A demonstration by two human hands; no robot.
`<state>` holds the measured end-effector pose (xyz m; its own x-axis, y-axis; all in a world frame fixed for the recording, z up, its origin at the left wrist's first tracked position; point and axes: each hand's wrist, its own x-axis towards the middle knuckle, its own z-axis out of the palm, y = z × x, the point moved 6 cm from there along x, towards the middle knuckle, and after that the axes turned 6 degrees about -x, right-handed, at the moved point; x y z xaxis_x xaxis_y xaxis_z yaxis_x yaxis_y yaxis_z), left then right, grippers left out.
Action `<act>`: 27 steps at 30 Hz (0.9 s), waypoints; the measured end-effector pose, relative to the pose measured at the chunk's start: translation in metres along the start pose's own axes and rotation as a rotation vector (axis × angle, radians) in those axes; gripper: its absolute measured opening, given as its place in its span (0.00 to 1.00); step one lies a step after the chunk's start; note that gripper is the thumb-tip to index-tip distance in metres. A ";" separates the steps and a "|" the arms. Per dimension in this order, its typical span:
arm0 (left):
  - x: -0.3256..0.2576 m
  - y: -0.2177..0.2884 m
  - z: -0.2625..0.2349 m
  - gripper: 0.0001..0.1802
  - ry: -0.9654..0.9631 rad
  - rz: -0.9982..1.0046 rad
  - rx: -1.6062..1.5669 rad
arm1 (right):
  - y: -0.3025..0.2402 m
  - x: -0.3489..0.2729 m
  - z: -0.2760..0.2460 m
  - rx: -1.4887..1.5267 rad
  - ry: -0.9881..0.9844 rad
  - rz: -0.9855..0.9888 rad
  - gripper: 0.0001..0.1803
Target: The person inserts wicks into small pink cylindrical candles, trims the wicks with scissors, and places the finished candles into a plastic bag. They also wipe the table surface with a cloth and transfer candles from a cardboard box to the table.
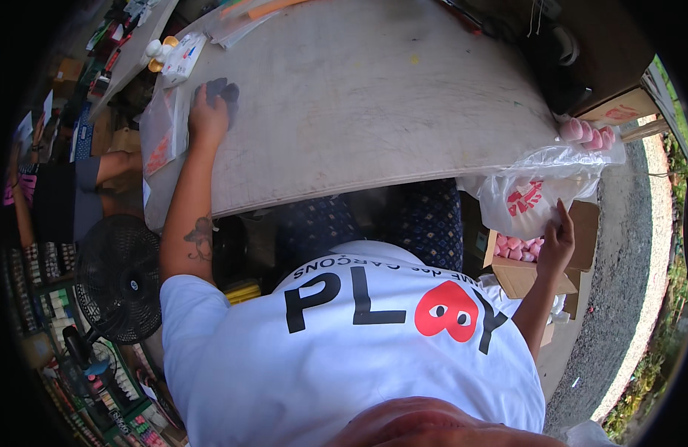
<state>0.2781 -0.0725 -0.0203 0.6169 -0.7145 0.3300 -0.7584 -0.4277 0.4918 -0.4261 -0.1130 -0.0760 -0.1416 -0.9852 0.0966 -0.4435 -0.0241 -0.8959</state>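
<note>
The left hand [207, 112] presses a dark cloth [225, 93] flat on the counter [374, 97], grip loose. Off the counter's right end, the right hand [556, 242], fingers released, touches a plastic bag [523, 194] above a box [519, 276] of pink caps.

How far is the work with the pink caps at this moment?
Looks done: a few pink caps lie in a row on the table edge. In hand: the right hand touches the plastic bag hanging there; the left hand rests on a dark cloth. Left: many more caps fill the cardboard box below.
</note>
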 end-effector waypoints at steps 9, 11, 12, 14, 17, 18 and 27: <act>0.088 0.127 0.113 0.27 -0.025 0.100 -0.145 | 0.006 -0.008 0.002 0.123 0.041 0.020 0.26; 0.075 0.174 0.145 0.26 -0.119 0.194 -0.234 | 0.007 -0.011 -0.004 0.103 0.065 0.016 0.26; 0.059 0.205 0.159 0.25 -0.185 0.274 -0.269 | 0.008 -0.012 -0.006 0.094 0.073 0.013 0.26; 0.014 0.268 0.176 0.24 -0.315 0.421 -0.367 | 0.003 -0.012 -0.003 0.080 0.070 0.010 0.26; -0.046 0.345 0.196 0.23 -0.343 0.596 -0.411 | -0.005 -0.012 -0.001 0.053 0.073 0.016 0.27; -0.066 0.367 0.201 0.22 -0.367 0.657 -0.421 | -0.002 -0.014 -0.003 0.043 0.074 0.019 0.27; -0.245 0.484 0.201 0.19 -0.485 1.322 -0.726 | 0.004 -0.008 0.005 0.085 0.026 0.016 0.26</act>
<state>-0.2824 -0.2161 -0.0254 -0.6003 -0.5153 0.6117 -0.3383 0.8566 0.3897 -0.4219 -0.1061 -0.0824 -0.1717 -0.9809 0.0918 -0.3643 -0.0234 -0.9310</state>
